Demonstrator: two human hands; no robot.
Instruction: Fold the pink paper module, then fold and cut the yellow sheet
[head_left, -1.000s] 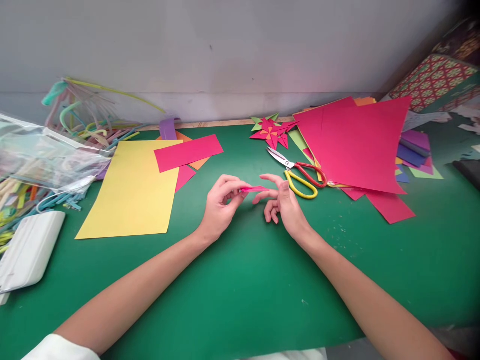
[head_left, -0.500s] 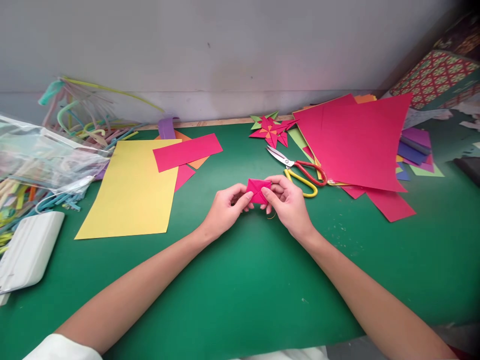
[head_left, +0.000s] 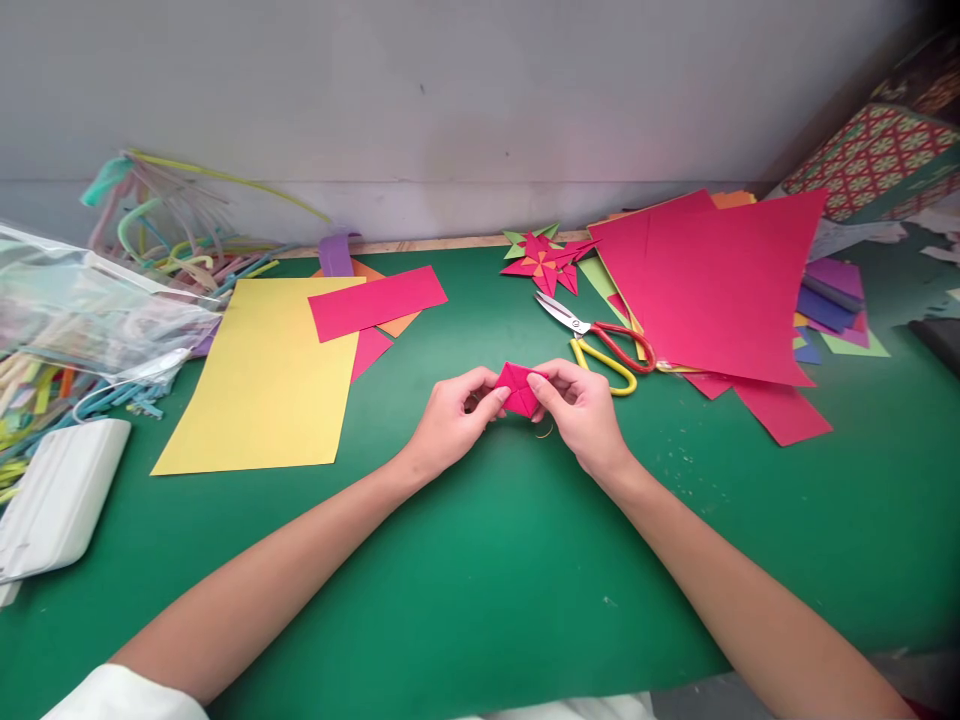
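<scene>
A small folded pink paper piece [head_left: 518, 389] is held just above the green table mat [head_left: 480, 560] at the centre. My left hand [head_left: 450, 420] pinches its left edge with thumb and fingers. On its right edge, my right hand [head_left: 581, 410] grips with thumb and forefinger. The piece shows diagonal creases and is tilted up towards me.
Red-and-yellow scissors [head_left: 600, 345] lie just behind my right hand. Large pink sheets [head_left: 712, 285] and a folded paper star [head_left: 544, 262] sit at the back right. A yellow sheet [head_left: 270, 375], pink strips [head_left: 379, 302], a plastic bag [head_left: 90, 315] of pipe cleaners and a white case [head_left: 56, 495] lie left.
One second ago only my left hand held the piece edge-on, with my right hand open beside it. Now both hands grip it, and it has been turned to show its folded face.
</scene>
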